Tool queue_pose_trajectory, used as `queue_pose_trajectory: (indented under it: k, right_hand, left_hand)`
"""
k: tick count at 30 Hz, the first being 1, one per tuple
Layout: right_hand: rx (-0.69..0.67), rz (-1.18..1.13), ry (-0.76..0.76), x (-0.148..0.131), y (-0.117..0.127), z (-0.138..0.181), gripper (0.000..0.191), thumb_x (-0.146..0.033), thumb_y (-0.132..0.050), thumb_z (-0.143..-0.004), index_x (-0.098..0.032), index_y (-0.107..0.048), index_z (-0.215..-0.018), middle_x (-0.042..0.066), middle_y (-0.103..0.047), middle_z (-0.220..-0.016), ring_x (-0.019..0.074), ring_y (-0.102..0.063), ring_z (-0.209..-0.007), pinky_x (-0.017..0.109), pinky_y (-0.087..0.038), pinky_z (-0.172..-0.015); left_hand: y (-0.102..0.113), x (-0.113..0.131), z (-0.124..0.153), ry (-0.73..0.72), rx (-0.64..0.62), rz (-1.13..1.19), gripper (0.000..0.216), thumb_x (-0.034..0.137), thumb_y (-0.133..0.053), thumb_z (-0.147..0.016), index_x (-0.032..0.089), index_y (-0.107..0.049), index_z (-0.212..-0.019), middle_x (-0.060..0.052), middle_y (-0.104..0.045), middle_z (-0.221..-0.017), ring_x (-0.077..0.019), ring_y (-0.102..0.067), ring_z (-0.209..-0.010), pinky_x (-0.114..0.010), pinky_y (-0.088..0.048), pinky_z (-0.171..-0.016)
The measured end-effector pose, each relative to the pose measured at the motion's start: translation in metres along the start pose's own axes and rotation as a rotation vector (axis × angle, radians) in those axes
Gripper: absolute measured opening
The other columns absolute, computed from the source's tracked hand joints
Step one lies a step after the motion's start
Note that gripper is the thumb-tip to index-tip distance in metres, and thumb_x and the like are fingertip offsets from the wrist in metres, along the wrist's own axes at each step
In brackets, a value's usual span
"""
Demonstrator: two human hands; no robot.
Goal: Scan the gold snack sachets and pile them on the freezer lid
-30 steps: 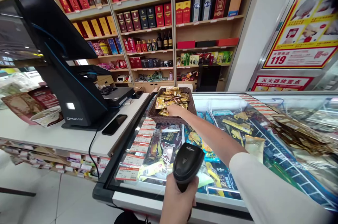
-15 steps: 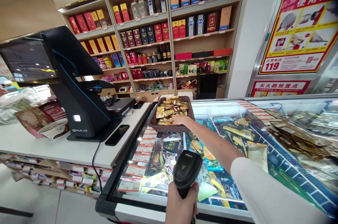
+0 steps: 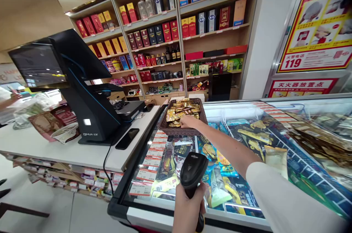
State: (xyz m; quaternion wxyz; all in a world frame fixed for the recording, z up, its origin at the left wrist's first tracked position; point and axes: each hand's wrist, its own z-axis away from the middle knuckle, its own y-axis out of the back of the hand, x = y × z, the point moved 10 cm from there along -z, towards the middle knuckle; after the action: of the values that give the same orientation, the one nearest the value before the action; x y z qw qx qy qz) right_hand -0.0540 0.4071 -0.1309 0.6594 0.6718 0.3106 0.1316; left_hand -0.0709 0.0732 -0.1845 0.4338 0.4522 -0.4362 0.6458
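Note:
My left hand (image 3: 189, 202) is wrapped round the handle of a black barcode scanner (image 3: 194, 170), held upright over the front edge of a glass-topped freezer. My right hand (image 3: 189, 121) reaches into a brown woven basket (image 3: 183, 131) on the freezer top. Its fingers are curled down among small gold packets (image 3: 185, 107), and their tips are hidden, so what they grip cannot be made out. The basket holds many of these packets in a loose heap.
Left of the freezer (image 3: 154, 215), a white counter (image 3: 55, 154) carries a black checkout terminal (image 3: 93, 115) and a phone (image 3: 127, 139). Frozen snacks lie under the glass. Shelves of boxed bottles (image 3: 154, 35) line the back wall. Another person's hand (image 3: 13, 97) shows at far left.
The view has turned slightly left, so most things sit further right. My right hand has curled more tightly among the packets. The scanner stays in my left hand.

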Motion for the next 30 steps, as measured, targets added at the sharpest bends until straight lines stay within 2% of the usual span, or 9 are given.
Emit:
queue_pose_trajectory:
  k: [3, 6, 11, 14, 18, 21, 23, 27, 30]
  right_hand:
    - [0.179, -0.13, -0.072, 0.02, 0.03, 0.011, 0.012, -0.022, -0.063, -0.082, -0.015, -0.073, -0.078, 0.01, -0.075, -0.085, 0.0225, -0.068, -0.081, 0.027, -0.047, -0.074]
    - [0.379, -0.446, -0.225, 0.057, 0.057, 0.036, 0.023, -0.034, -0.057, -0.089, -0.015, -0.069, -0.086, 0.009, -0.074, -0.088, 0.0201, -0.067, -0.078, 0.025, -0.047, -0.066]
    - [0.472, -0.971, -0.384, 0.096, 0.061, 0.105, 0.016, -0.033, -0.054, -0.091, -0.018, -0.059, -0.09, 0.004, -0.069, -0.075, 0.0184, -0.067, -0.065, 0.027, -0.055, -0.058]
    - [0.515, -1.332, -0.442, 0.108, 0.052, 0.164, 0.016, -0.024, -0.068, -0.083, -0.021, -0.054, -0.091, 0.003, -0.07, -0.077, 0.019, -0.072, -0.074, 0.028, -0.06, -0.065]
    - [0.524, -1.814, -0.345, 0.104, 0.047, 0.236, 0.06, -0.007, -0.079, -0.065, -0.026, -0.05, -0.114, 0.0, -0.073, -0.095, 0.0181, -0.075, -0.089, 0.031, -0.064, -0.077]
    - [0.469, -1.923, -0.301, 0.096, 0.046, 0.275, 0.09, -0.001, -0.078, -0.059, -0.032, -0.039, -0.135, -0.004, -0.072, -0.096, 0.0175, -0.076, -0.092, 0.037, -0.064, -0.085]
    - [0.406, -1.925, -0.301, 0.091, 0.043, 0.293, 0.101, 0.001, -0.078, -0.055, -0.033, -0.035, -0.141, -0.005, -0.072, -0.095, 0.0172, -0.076, -0.088, 0.04, -0.063, -0.089]
    - [0.306, -1.905, -0.284, 0.083, 0.03, 0.318, 0.087, 0.002, -0.075, -0.052, -0.029, -0.05, -0.129, -0.009, -0.069, -0.08, 0.0147, -0.073, -0.073, 0.046, -0.06, -0.094]
    - [0.256, -1.955, -0.26, 0.08, 0.014, 0.334, 0.066, 0.001, -0.076, -0.05, -0.027, -0.057, -0.106, -0.01, -0.066, -0.074, 0.0164, -0.073, -0.079, 0.05, -0.057, -0.097]
  left_hand:
    - [0.006, 0.0, 0.003, 0.002, 0.034, -0.024, 0.043, 0.052, -0.082, -0.069, 0.017, -0.061, -0.085, 0.007, -0.052, -0.047, -0.01, -0.045, -0.04, -0.025, -0.033, -0.046]
    - [0.005, 0.006, 0.005, -0.016, 0.02, -0.047, 0.041, 0.051, -0.081, -0.071, 0.017, -0.062, -0.085, 0.007, -0.051, -0.045, -0.0108, -0.045, -0.04, -0.025, -0.034, -0.047]
    - [-0.023, 0.022, 0.0, -0.047, -0.089, -0.054, 0.033, 0.045, -0.079, -0.073, 0.017, -0.064, -0.081, 0.006, -0.051, -0.045, -0.0105, -0.046, -0.041, -0.024, -0.035, -0.047]
    - [-0.046, 0.028, -0.002, -0.078, -0.139, -0.018, 0.033, 0.044, -0.08, -0.071, 0.017, -0.064, -0.078, 0.006, -0.05, -0.044, -0.0096, -0.044, -0.039, -0.023, -0.035, -0.044]
    - [-0.07, 0.026, 0.0, -0.107, -0.169, -0.039, 0.034, 0.045, -0.081, -0.069, 0.017, -0.065, -0.078, 0.006, -0.05, -0.046, -0.0092, -0.044, -0.038, -0.023, -0.034, -0.044]
    - [-0.083, 0.019, 0.005, -0.104, -0.206, -0.064, 0.034, 0.046, -0.08, -0.07, 0.017, -0.065, -0.077, 0.006, -0.05, -0.047, -0.0099, -0.045, -0.039, -0.024, -0.035, -0.044]
    - [-0.089, 0.016, 0.009, -0.108, -0.228, -0.084, 0.034, 0.047, -0.08, -0.071, 0.017, -0.065, -0.078, 0.006, -0.05, -0.047, -0.0105, -0.045, -0.04, -0.024, -0.036, -0.044]
    - [-0.098, 0.016, 0.017, -0.115, -0.251, -0.114, 0.038, 0.05, -0.081, -0.068, 0.016, -0.065, -0.077, 0.006, -0.05, -0.047, -0.011, -0.046, -0.039, -0.025, -0.035, -0.044]
    - [-0.102, 0.018, 0.022, -0.113, -0.247, -0.134, 0.041, 0.052, -0.083, -0.066, 0.016, -0.066, -0.077, 0.005, -0.05, -0.047, -0.0112, -0.046, -0.04, -0.025, -0.035, -0.043]
